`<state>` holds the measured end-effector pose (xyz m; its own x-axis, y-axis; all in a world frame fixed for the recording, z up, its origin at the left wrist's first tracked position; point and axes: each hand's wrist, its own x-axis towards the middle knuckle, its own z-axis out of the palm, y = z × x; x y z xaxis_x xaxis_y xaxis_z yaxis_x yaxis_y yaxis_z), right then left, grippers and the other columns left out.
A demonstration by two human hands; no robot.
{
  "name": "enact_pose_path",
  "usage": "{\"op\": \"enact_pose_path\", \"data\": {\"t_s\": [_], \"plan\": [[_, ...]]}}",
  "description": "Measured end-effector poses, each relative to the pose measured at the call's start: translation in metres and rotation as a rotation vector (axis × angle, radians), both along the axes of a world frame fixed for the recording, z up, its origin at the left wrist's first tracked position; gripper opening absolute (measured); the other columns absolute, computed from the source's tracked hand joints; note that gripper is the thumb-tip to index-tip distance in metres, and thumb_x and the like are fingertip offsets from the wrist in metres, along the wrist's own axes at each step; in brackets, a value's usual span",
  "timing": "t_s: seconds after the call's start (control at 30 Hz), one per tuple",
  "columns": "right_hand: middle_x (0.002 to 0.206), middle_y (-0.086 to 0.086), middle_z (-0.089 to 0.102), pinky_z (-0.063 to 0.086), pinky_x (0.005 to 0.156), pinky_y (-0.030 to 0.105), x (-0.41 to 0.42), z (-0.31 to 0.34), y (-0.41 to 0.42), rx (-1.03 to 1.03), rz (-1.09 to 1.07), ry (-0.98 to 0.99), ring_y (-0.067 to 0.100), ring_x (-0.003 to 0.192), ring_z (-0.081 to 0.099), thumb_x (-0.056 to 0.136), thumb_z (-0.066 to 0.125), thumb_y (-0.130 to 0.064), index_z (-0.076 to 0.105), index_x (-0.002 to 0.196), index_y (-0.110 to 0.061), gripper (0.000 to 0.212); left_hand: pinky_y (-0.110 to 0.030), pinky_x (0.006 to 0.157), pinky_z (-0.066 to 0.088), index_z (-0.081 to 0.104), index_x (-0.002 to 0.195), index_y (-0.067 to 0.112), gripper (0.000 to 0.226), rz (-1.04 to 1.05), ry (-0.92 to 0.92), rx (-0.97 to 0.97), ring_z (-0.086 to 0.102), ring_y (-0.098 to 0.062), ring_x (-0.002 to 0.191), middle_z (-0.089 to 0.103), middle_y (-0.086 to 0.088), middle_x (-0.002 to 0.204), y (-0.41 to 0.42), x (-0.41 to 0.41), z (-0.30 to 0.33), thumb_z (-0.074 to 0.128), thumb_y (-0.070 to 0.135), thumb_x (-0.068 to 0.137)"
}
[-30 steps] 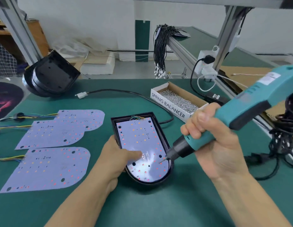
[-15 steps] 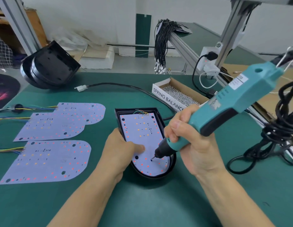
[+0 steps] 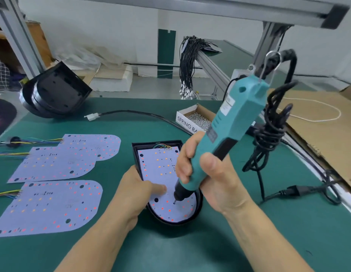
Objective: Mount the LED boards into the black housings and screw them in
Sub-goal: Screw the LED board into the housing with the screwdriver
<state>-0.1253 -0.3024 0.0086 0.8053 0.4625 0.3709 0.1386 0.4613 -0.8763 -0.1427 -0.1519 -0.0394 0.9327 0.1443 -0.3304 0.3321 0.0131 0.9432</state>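
Both hands: we are working low over the bench.
Our right hand (image 3: 202, 171) is gripping with fingers curled; our left hand (image 3: 137, 191) is pressing down, thumb extended.

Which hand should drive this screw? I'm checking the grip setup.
Right. The right hand already grips the electric screwdriver, its bit on the LED board; the left hand steadies the black housing.
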Motion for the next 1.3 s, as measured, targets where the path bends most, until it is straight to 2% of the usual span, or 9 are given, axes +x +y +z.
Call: {"op": "enact_pose_path", "data": {"t_s": [0.37, 0.53, 0.67, 0.8, 0.87, 0.97, 1.1, 1.2, 1.3], "plan": [[0.058, -0.004, 0.044, 0.042, 0.058, 0.025, 0.022, 0.017, -0.027, 0.345, -0.224, 0.187, 0.012, 0.049, 0.042, 0.053, 0.084, -0.051, 0.05, 0.071, -0.019, 0.05, -0.039, 0.083, 0.055, 0.064, 0.11, 0.015, 0.054, -0.113, 0.015, -0.063, 0.07, -0.026, 0.091, 0.075, -0.001, 0.096, 0.01, -0.016, -0.003, 0.073, -0.003, 0.06], [0.061, -0.004, 0.047, 0.044, 0.062, 0.026, 0.033, 0.027, -0.032, 0.345, -0.296, 0.13, 0.013, 0.053, 0.045, 0.052, 0.085, -0.054, 0.05, 0.073, -0.019, 0.053, -0.028, 0.069, 0.055, 0.059, 0.112, 0.02, 0.06, -0.112, -0.024, -0.044, 0.071, -0.017, 0.085, 0.075, 0.004, 0.096, 0.012, -0.022, -0.006, 0.072, 0.01, 0.054], [0.062, -0.001, 0.049, 0.043, 0.061, 0.025, 0.043, 0.027, -0.021, 0.256, -0.334, 0.057, 0.016, 0.056, 0.046, 0.051, 0.086, -0.055, 0.049, 0.075, -0.016, 0.059, -0.023, 0.065, 0.046, 0.044, 0.111, 0.037, 0.064, 0.044, -0.125, 0.206, 0.063, 0.009, 0.075, 0.064, 0.033, 0.088, 0.015, -0.023, -0.008, 0.079, 0.008, 0.066], [0.063, 0.003, 0.047, 0.042, 0.06, 0.025, 0.05, 0.015, -0.007, 0.178, -0.32, 0.025, 0.019, 0.057, 0.045, 0.057, 0.084, -0.051, 0.052, 0.069, -0.017, 0.048, -0.022, 0.08, 0.043, 0.034, 0.11, 0.051, 0.072, 0.04, -0.156, 0.466, 0.052, -0.005, 0.11, 0.046, 0.02, 0.117, 0.019, -0.023, -0.006, 0.082, 0.021, 0.065], [0.064, 0.003, 0.046, 0.042, 0.06, 0.024, 0.051, 0.012, -0.006, 0.169, -0.303, 0.025, 0.019, 0.057, 0.045, 0.058, 0.084, -0.051, 0.052, 0.069, -0.017, 0.048, -0.034, 0.103, 0.033, 0.026, 0.137, 0.037, 0.096, 0.02, -0.135, 0.666, 0.028, -0.015, 0.133, 0.029, 0.009, 0.139, 0.022, -0.022, -0.007, 0.082, 0.037, 0.059], [0.062, 0.001, 0.047, 0.042, 0.061, 0.024, 0.054, 0.016, -0.017, 0.256, -0.295, 0.079, 0.017, 0.056, 0.045, 0.051, 0.086, -0.057, 0.052, 0.069, -0.018, 0.054, -0.04, 0.114, 0.014, 0.016, 0.15, 0.025, 0.107, 0.074, -0.232, 0.829, 0.008, -0.012, 0.141, 0.012, 0.007, 0.156, 0.017, -0.019, -0.011, 0.074, 0.046, 0.062], [0.063, -0.002, 0.047, 0.042, 0.065, 0.026, 0.056, 0.032, -0.048, 0.403, -0.335, 0.124, 0.014, 0.055, 0.045, 0.044, 0.085, -0.061, 0.049, 0.075, -0.019, 0.063, -0.038, 0.114, 0.005, 0.024, 0.148, 0.025, 0.084, 0.04, -0.291, 0.983, 0.003, -0.017, 0.144, 0.012, 0.005, 0.157, 0.002, 0.0, -0.015, 0.027, 0.057, 0.071], [0.061, -0.004, 0.046, 0.043, 0.063, 0.026, 0.053, 0.04, -0.074, 0.428, -0.386, 0.104, 0.013, 0.054, 0.044, 0.046, 0.084, -0.061, 0.049, 0.074, -0.02, 0.061, -0.039, 0.113, 0.002, 0.033, 0.146, 0.023, 0.077, 0.04, -0.293, 1.074, 0.005, -0.021, 0.144, 0.017, 0.001, 0.157, 0.0, 0.012, -0.013, 0.031, 0.05, 0.073], [0.062, -0.005, 0.046, 0.042, 0.064, 0.027, 0.049, 0.043, -0.093, 0.42, -0.433, 0.087, 0.013, 0.054, 0.043, 0.047, 0.083, -0.062, 0.048, 0.075, -0.02, 0.061, -0.045, 0.107, 0.014, 0.052, 0.132, 0.012, 0.07, 0.158, -0.541, 1.093, 0.025, -0.028, 0.134, 0.04, -0.008, 0.144, -0.004, 0.027, 0.001, 0.036, 0.049, 0.075]]}}
